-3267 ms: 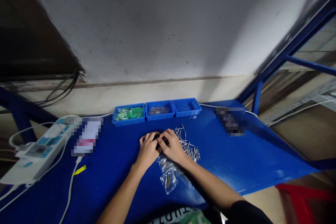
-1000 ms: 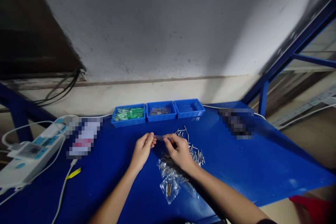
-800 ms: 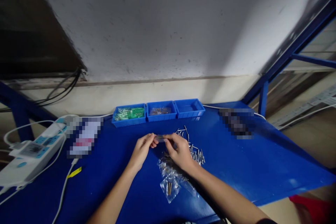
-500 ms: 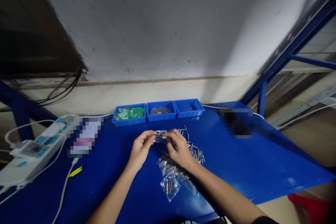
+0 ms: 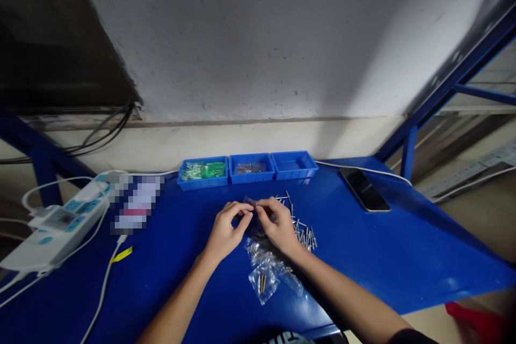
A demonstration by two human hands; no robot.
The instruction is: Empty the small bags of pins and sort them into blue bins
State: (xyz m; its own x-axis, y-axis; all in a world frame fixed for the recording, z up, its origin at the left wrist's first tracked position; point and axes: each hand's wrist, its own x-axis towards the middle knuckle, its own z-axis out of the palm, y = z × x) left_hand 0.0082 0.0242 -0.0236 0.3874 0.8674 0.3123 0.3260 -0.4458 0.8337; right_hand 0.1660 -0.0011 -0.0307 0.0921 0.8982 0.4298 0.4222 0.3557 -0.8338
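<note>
A small clear plastic bag (image 5: 250, 200) is held up above the table, mostly hidden behind the fingertips. My left hand (image 5: 227, 229) pinches its edge between thumb and forefinger. Close against it, my right hand (image 5: 278, 224) also pinches the bag, with the fingertips of both hands nearly touching. Below my right hand lies a pile of clear plastic bags (image 5: 263, 283), the nearest one containing thin brass-coloured pins. Loose silvery metal rods (image 5: 306, 235) are scattered just right of my right hand, partly covered by it.
Three blue bins stand along the wall: one with green and clear packets (image 5: 203, 170), one with bagged parts (image 5: 250, 167), and a right-hand bin (image 5: 294, 165). A black phone (image 5: 365, 189) lies at right. A white power strip (image 5: 52, 236) and cables occupy the left.
My hands have drawn closer together, and the bag between them shows less than before. The whole view has shifted slightly. The pile and rods lie as before.
</note>
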